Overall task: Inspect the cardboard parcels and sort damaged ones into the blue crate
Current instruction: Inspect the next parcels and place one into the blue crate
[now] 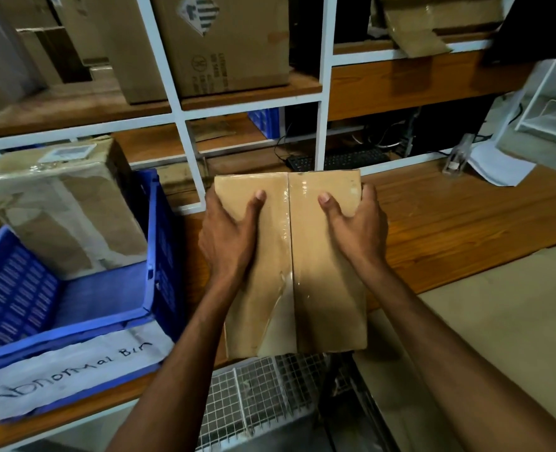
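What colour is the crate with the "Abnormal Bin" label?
Blue: the crate shows plainly in the head view, with a white handwritten label.

white-framed shelving (324, 93) with wooden boards, a wooden worktop (449, 216), dim indoor light

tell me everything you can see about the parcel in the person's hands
The parcel is a flat brown cardboard box, its top face toward the camera. Clear glossy tape runs down the centre seam, wrinkled near the closer end. The left hand and right hand grip its side edges, thumbs lying on top. It is held over the front edge of the wooden table, right of the blue crate.
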